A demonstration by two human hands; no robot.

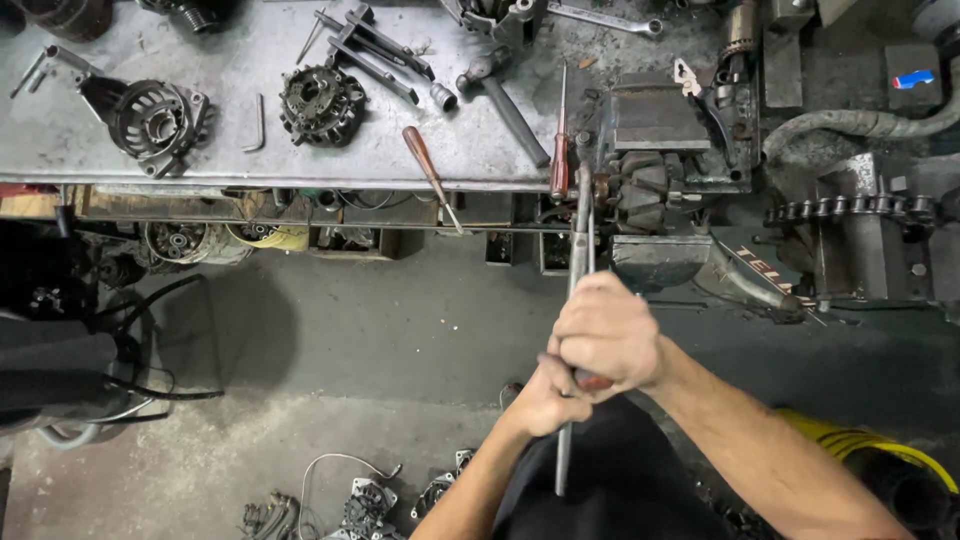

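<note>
- In the head view, both hands are gripping one long metal tool (pixel 578 250) that is reaching from the person's body up to a rotor (pixel 640 195) clamped in a vise (pixel 655 125) at the table edge.
- The right hand (pixel 610 335) is lying on top, its fingers wrapped tight around the shaft of the tool.
- The left hand (pixel 545 400) is sitting just under it, touching it, fingers also closed around the same tool.
- The tip of the tool is meeting the left end of the rotor.
- On the grey table (pixel 230 50) two screwdrivers (pixel 430 175) with reddish handles, a hammer (pixel 505 105) and two alternator housings (pixel 150 120) are lying.
- More alternator parts (pixel 365 500) are resting on the floor (pixel 380 330) below.
</note>
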